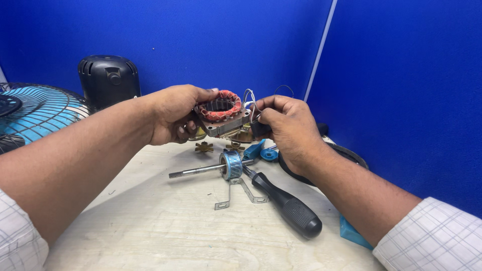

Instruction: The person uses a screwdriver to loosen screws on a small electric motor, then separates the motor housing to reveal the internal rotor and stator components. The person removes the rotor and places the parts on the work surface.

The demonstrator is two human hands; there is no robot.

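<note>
While both hands' fingers grip the stator (222, 113), rotor shaft (211, 169), screwdriver (286, 203) below.

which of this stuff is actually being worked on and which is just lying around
In hand:
left hand and right hand hold the motor stator with its wires

Lying about:
rotor shaft
screwdriver
metal bracket
fan guard
black motor cover

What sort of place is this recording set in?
Probably a small repair bench for electric fans, inside a blue-walled booth. The left hand and right hand hold a motor stator above a worktop with a rotor shaft, a screwdriver and a fan guard.
</note>
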